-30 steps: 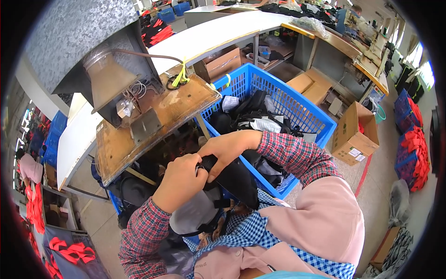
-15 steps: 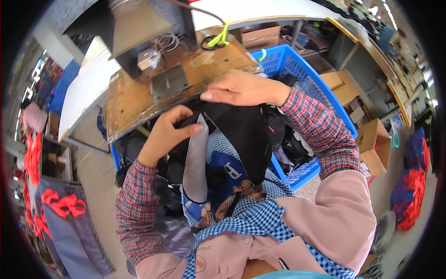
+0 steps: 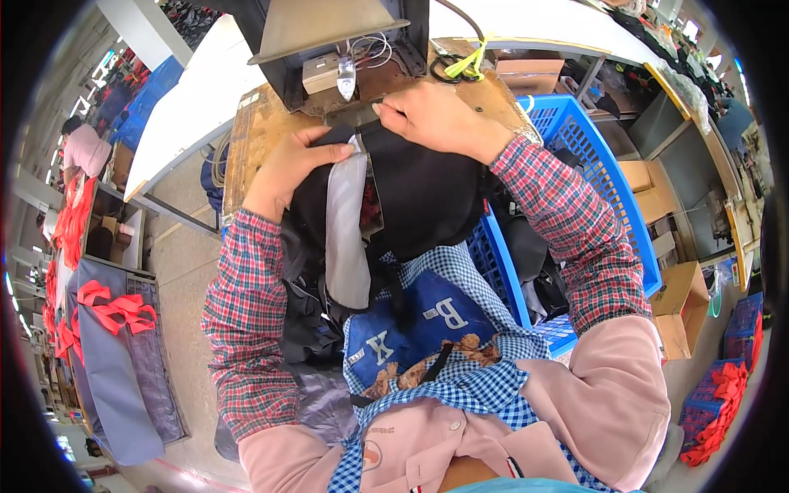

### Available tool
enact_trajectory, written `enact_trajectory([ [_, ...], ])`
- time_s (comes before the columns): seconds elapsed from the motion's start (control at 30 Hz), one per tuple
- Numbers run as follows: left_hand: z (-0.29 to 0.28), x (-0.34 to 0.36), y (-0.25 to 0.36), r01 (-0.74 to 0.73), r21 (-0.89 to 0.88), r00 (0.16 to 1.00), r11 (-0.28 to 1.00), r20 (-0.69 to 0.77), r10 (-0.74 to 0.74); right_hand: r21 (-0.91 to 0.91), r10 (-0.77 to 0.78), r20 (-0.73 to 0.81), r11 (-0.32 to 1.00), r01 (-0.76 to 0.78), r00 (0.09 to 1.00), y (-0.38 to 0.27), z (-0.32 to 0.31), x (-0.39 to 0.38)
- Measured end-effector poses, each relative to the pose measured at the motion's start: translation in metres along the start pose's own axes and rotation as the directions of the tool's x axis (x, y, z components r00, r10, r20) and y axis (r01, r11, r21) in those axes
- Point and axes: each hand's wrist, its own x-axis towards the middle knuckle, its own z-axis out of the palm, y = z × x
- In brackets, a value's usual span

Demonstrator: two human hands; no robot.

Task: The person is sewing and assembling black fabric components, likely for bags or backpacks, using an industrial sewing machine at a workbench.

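A black fabric piece [image 3: 423, 197] with a long grey flap [image 3: 345, 238] hangs over my checked apron, up against the front of a worn wooden bench [image 3: 263, 115]. My left hand [image 3: 304, 168] pinches its upper left part, thumb on the flap near an opening between flap and black fabric. My right hand [image 3: 436, 119] has curled fingers on the top edge of the black piece, at the bench's front. Just beyond both hands is a metal machine housing [image 3: 325, 25] with wires, a small beige box [image 3: 320, 76] and a pale pointed fitting [image 3: 346, 82].
A blue crate [image 3: 620, 214] of dark pieces stands right, near cardboard boxes [image 3: 678, 308]. Dark scissors [image 3: 450, 70] with yellow ties lie on the bench. A white table [image 3: 164, 131] is at upper left. Red straps [image 3: 115, 308] hang left. Other people [image 3: 86, 148] work at the sides.
Both hands and the black piece have moved up to the bench edge below the machine. My hands have moved apart, showing the grey flap and opening. The view has shifted too.
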Motion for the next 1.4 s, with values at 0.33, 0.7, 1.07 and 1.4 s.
enact_trajectory([
  [0.33, -0.015, 0.035, -0.008, -0.04, -0.114, 0.997, 0.993, -0.068, 0.032, 0.061, 0.082, 0.053, 0.995, -0.085, 0.995, 0.018, 0.006, 0.033],
  [0.7, -0.014, 0.039, -0.007, -0.15, -0.163, 0.985, 0.975, -0.108, 0.133, 0.088, 0.075, 0.01, 0.993, -0.076, 0.997, 0.021, -0.002, 0.041],
  [1.07, -0.016, 0.057, -0.018, -0.159, -0.192, 0.98, 0.968, -0.147, 0.132, 0.066, 0.121, 0.027, 0.99, -0.123, 0.992, 0.03, -0.002, 0.049],
  [1.4, -0.059, -0.038, -0.01, -0.341, -0.13, 0.88, 0.931, -0.392, 0.267, -0.621, 0.151, -0.422, 0.67, -0.407, 0.894, 0.126, -0.168, -0.036],
])
